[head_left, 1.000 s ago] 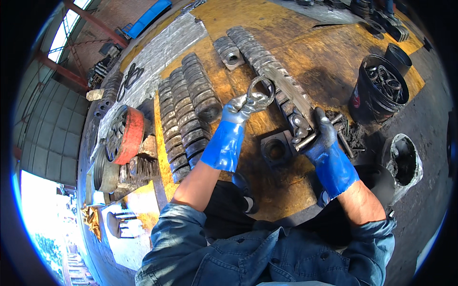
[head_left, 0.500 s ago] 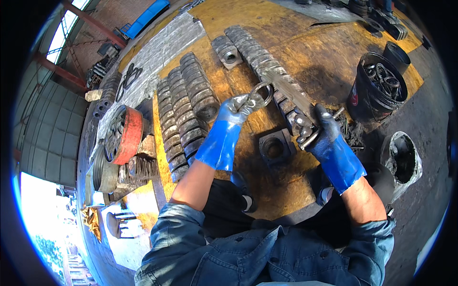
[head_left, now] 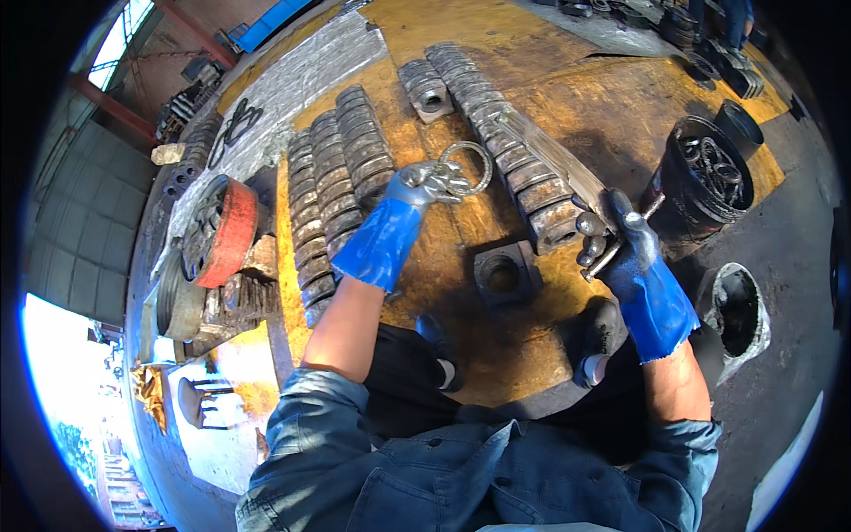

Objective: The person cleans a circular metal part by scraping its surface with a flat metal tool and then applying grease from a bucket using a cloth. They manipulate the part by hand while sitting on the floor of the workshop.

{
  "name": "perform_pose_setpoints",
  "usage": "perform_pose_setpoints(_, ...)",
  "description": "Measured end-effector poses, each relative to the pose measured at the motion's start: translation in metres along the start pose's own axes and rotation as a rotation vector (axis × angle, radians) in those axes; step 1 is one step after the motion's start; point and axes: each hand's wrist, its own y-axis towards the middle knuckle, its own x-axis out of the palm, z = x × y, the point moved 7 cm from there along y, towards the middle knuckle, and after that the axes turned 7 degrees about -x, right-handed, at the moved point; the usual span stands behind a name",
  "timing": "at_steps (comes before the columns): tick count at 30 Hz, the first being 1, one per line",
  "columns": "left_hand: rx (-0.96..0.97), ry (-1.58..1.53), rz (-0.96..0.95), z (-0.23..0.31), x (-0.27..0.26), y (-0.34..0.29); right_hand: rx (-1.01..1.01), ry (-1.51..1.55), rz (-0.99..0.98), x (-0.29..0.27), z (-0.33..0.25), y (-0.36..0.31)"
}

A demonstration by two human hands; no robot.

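My left hand [head_left: 418,186], in a blue glove with a grey, dirty palm, is closed on a metal ring [head_left: 488,167]. The ring is held up above the yellow floor sheet. In a matching glove, my right hand [head_left: 631,238] grips a long flat bar [head_left: 557,158] that slants up and left. A thin metal rod [head_left: 605,261] also passes through that hand, crosswise to the bar. Between my feet and the rows lies a square metal block [head_left: 503,273] with a round hole. The bar covers part of the row behind it.
Rows of dirty metal blocks [head_left: 359,133] stand on the left, with another row [head_left: 505,146] in the middle. A black bucket [head_left: 691,208] of metal rings is at right, near a wrapped container [head_left: 740,310]. A red round container [head_left: 235,230] stands left. A person [head_left: 737,27] is far right.
The ring, which was close to the bar's far end, is now apart from it, to the left. My right hand has moved right with the bar and the rod.
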Motion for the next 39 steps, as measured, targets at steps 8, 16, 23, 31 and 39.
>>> perform_pose_setpoints(8,-0.052,0.088,0.031,-0.004,-0.01,0.004,-0.194,0.011,0.073,0.01,-0.086,-0.019)
perform_pose_setpoints(16,-0.046,0.198,-0.009,-0.003,-0.033,0.026,-0.566,-0.386,0.287,-0.119,-0.237,-0.105)
perform_pose_setpoints(23,-0.201,0.05,0.176,-0.018,0.017,0.019,-0.42,-1.381,1.04,-0.395,-0.213,-0.203)
perform_pose_setpoints(31,-0.221,0.155,0.208,-0.025,0.003,0.014,-0.105,-2.461,0.92,-0.376,-0.128,-0.169)
perform_pose_setpoints(39,-0.171,0.114,0.14,-0.031,0.013,0.019,0.046,-2.636,0.553,-0.342,-0.078,-0.177)
